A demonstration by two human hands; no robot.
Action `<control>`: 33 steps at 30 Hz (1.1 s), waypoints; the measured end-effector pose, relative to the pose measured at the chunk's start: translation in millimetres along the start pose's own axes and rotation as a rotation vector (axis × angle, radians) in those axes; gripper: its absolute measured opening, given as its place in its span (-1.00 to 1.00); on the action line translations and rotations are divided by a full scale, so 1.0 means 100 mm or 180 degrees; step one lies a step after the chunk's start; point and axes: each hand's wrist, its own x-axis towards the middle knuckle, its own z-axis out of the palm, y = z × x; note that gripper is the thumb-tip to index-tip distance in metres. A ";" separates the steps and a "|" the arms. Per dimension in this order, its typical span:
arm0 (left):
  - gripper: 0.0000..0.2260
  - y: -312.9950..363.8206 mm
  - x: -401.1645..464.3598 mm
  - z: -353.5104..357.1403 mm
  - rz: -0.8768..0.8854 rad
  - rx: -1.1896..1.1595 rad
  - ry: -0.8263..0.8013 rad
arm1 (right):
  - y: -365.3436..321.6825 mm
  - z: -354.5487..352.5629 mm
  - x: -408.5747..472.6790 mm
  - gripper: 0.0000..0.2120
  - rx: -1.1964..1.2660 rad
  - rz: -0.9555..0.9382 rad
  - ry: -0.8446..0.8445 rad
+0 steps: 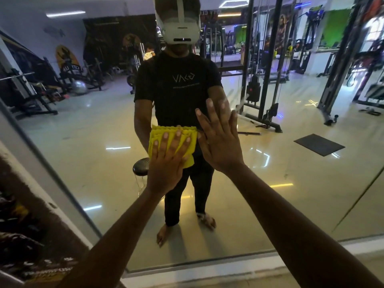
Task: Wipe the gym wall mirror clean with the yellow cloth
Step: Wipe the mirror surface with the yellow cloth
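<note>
The large wall mirror [291, 183] fills the view and reflects me and the gym behind. My left hand [166, 163] presses a folded yellow cloth [187, 138] flat against the glass at waist height, fingers straight and spread over it. Right beside it, my right hand [220, 140] lies flat on the bare mirror with fingers straight, pointing up, and holds nothing. The cloth's lower part is hidden under my left hand.
The mirror's grey frame [62, 183] runs diagonally on the left, with a dark poster wall [25, 235] beside it. A pale ledge [207, 271] runs below the glass. Reflections show a cable machine [261, 80], a black stool [141, 167] and a floor mat [319, 144].
</note>
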 end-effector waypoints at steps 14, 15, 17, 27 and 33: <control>-0.35 -0.22 0.22 -0.23 -0.0269 0.0426 0.0258 | 0.04 0.04 -0.03 -0.40 0.0299 -0.0069 0.0137; -0.39 -0.28 0.36 -0.34 -0.0509 0.0386 0.0453 | 0.04 0.03 -0.03 -0.40 0.0280 -0.0069 0.0132; -0.44 -0.31 0.68 -0.48 -0.1272 0.0208 0.0923 | 0.03 0.03 -0.03 -0.39 0.0231 -0.0039 0.0124; -0.37 -0.37 0.07 -0.27 -0.0297 0.0472 0.0173 | 0.05 0.01 -0.03 -0.40 0.0237 -0.0051 0.0017; -0.45 -0.21 0.81 -0.40 -0.1531 0.0047 0.0949 | 0.02 0.06 -0.02 -0.41 0.0238 0.0050 0.0055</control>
